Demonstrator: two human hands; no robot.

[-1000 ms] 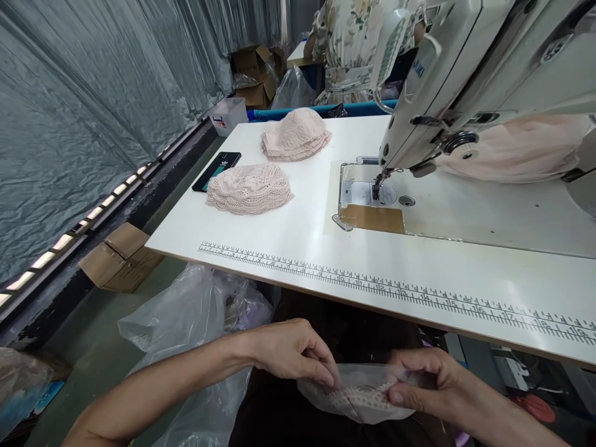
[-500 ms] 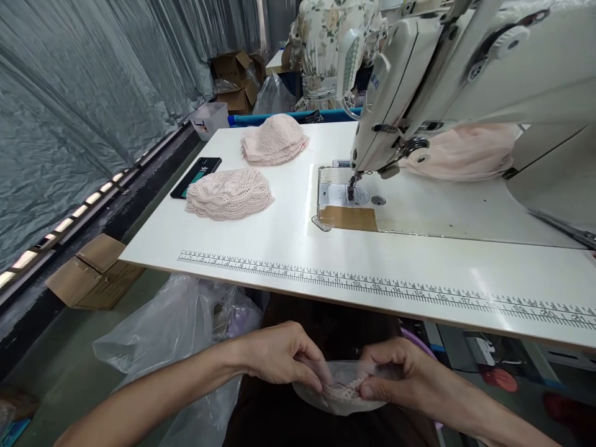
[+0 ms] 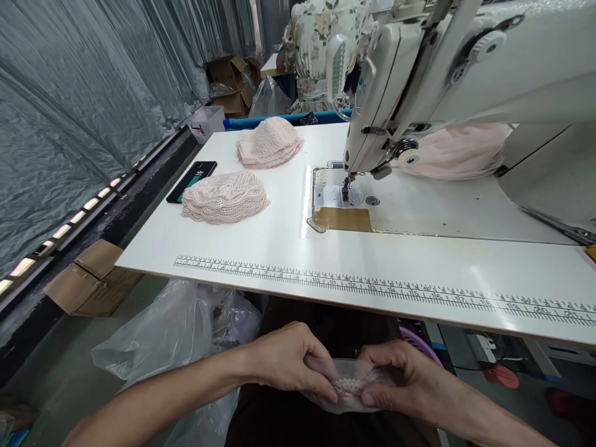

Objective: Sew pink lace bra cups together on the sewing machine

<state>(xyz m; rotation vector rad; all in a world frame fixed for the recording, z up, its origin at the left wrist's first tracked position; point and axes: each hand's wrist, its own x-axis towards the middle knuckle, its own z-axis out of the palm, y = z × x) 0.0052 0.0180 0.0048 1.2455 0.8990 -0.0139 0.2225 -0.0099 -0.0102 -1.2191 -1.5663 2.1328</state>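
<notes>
Over my lap, below the table's front edge, I hold a small piece of pale lace with sheer fabric [image 3: 348, 386]. My left hand [image 3: 293, 366] pinches its left side between thumb and fingers. On the right side, my right hand [image 3: 403, 375] grips the same piece, its thumb pressed on the lace edge. The two thumbs are close together, with a scalloped lace strip between them. Part of the piece is hidden behind my fingers.
A white sewing machine [image 3: 386, 93] stands on the table [image 3: 279, 248], with pink fabric [image 3: 459, 152] behind its needle. Stacked lace pieces [image 3: 226, 198], stacked pink cups [image 3: 270, 143] and a phone [image 3: 190, 180] lie left. Plastic bags [image 3: 162, 329] hang below. A person [image 3: 321, 43] is beyond.
My left fingers have shifted slightly right along the lace, bringing the thumbs closer together. Both hands keep hold. The view has moved a little.
</notes>
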